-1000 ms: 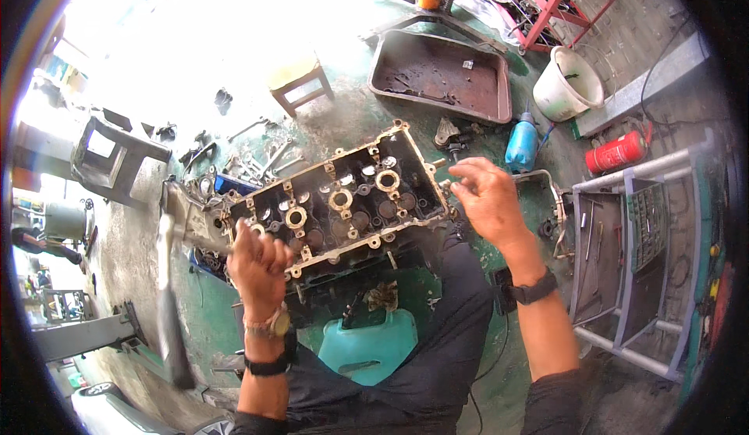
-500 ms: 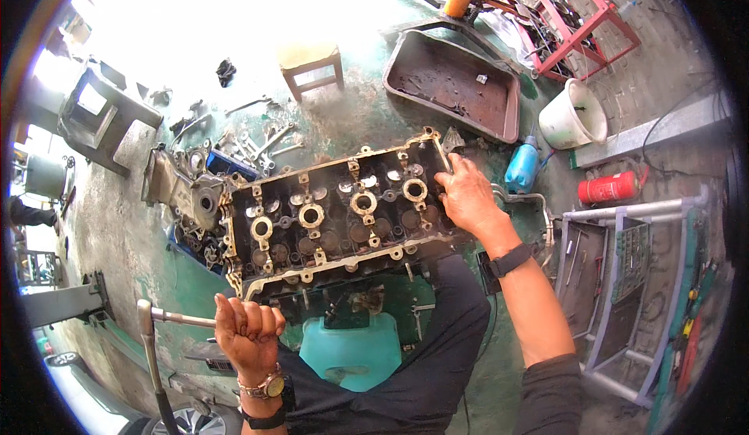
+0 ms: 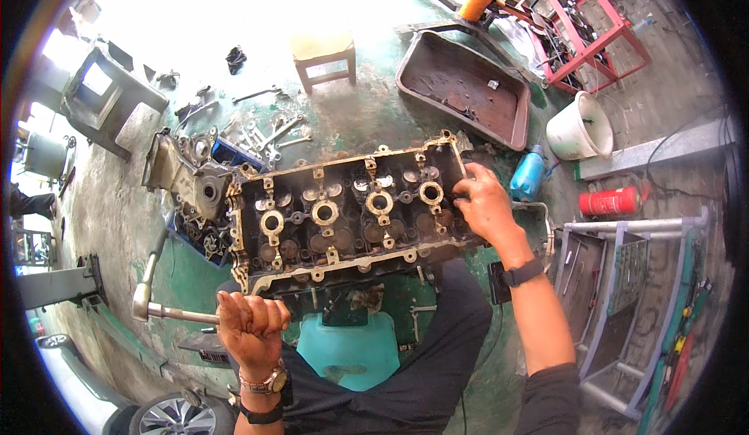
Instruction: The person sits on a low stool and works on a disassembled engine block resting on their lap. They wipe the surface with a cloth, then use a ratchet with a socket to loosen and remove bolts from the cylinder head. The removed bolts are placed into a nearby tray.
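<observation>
A dark, oily engine cylinder head (image 3: 343, 216) lies in front of me, its top side up with several round bores in a row. My right hand (image 3: 480, 205) rests on its right end, fingers spread on the metal. My left hand (image 3: 250, 326) is fisted around the handle of a long metal ratchet wrench (image 3: 160, 298), held near the head's lower left corner. The wrench's head points left, off the engine part. A turquoise plastic container (image 3: 351, 353) sits just below the cylinder head, between my knees.
An engine cover casting (image 3: 187, 174) lies left of the head, with loose wrenches (image 3: 269, 134) behind it. Farther back stand a small stool (image 3: 324, 53), a rusty drain tray (image 3: 468, 88), a white bucket (image 3: 577, 127), a blue bottle (image 3: 528, 174) and a red extinguisher (image 3: 612, 201). A metal rack (image 3: 624, 294) stands at right.
My left hand left the cylinder head's left end and now holds the ratchet wrench low at the near left corner. My right hand came down onto the head's right end.
</observation>
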`<state>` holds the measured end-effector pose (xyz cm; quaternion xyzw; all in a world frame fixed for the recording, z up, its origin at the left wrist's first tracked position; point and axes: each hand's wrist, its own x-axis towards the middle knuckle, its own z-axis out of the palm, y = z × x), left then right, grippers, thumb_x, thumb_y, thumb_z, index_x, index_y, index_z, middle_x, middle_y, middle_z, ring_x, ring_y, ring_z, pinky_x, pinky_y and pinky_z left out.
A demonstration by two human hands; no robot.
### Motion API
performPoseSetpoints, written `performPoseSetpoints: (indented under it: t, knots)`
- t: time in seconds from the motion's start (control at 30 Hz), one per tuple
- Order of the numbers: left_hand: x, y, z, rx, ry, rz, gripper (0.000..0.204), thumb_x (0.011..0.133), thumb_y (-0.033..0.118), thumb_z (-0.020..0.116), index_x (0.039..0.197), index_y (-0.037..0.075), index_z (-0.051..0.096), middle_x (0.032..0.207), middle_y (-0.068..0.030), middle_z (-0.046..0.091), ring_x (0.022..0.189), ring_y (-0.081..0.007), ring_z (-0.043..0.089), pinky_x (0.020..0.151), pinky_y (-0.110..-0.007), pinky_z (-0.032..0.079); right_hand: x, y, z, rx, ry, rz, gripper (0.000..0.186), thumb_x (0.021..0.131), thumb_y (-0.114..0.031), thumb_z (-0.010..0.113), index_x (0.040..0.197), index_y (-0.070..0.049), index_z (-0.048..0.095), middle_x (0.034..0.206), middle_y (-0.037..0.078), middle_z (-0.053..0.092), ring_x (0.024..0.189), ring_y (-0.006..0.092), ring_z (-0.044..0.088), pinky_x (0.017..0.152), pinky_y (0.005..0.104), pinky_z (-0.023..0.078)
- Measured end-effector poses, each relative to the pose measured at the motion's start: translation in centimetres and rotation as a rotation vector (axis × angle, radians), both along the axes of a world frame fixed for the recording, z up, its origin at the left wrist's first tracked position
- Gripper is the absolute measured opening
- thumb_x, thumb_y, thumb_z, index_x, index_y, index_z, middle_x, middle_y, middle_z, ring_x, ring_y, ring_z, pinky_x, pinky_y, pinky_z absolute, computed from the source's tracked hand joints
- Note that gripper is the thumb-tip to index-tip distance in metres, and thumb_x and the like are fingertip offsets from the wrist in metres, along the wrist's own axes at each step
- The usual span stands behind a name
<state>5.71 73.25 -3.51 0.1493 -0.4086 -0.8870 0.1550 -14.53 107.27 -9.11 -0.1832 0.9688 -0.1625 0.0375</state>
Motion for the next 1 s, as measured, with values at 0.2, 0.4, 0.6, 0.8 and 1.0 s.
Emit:
performPoseSetpoints:
  t: [0.2,0.4,0.6,0.8,1.0]
  knots:
    - [0.4,0.6,1.4,0.037,-0.008,0.168,0.051,0.108,0.040,0.033,0.064,0.015,0.029,0.046,0.0024,0.022,0.036,-0.0113,0.018,0.041,-0.032,0.028,2.6,1.1,3.7,-0.819,-0.238,-0.350,0.020,0.084,0.001,0.071,0.103,-0.002,0.070,0.122,0.008,0.065,0.105,0.0156,0.063,0.090,0.0292,0.051]
    - [1.6,1.0,2.9,-0.004,0.086,0.075,0.050,0.108,0.037,0.034,0.064,0.015,0.029,0.046,0.0023,0.023,0.035,-0.0120,0.021,0.039,-0.032,0.031,8.6,0.7,6.3,-1.723,-0.505,-0.313,0.021,0.092,-0.008,0.066,0.112,-0.003,0.068,0.113,0.014,0.069,0.099,0.0248,0.067,0.086,0.0379,0.058]
    - [3.8,1.6,4.2,0.024,0.123,0.111,0.049,0.108,0.037,0.033,0.065,0.014,0.029,0.045,0.0020,0.024,0.034,-0.0119,0.021,0.038,-0.032,0.031,14.7,-1.4,7.6,-2.132,-0.684,-0.426,0.024,0.091,-0.015,0.068,0.113,-0.007,0.068,0.109,0.012,0.066,0.095,0.0264,0.062,0.081,0.0403,0.053]
    - [6.1,2.0,5.2,-0.024,0.170,0.046,0.048,0.108,0.037,0.033,0.066,0.014,0.027,0.045,0.0016,0.023,0.033,-0.0126,0.022,0.038,-0.033,0.031,19.3,-3.1,8.3,-2.201,-0.732,-0.445,0.023,0.090,-0.014,0.070,0.112,-0.008,0.069,0.106,0.013,0.065,0.093,0.0254,0.062,0.080,0.0394,0.054]
    - [8.3,2.7,6.2,0.010,0.188,0.044,0.050,0.108,0.037,0.034,0.063,0.014,0.027,0.045,0.0015,0.023,0.034,-0.0124,0.021,0.039,-0.033,0.031,23.2,-4.8,10.3,-1.966,-0.498,-0.441,0.022,0.089,-0.006,0.069,0.111,-0.002,0.068,0.105,0.016,0.071,0.086,0.0240,0.068,0.073,0.0351,0.057]
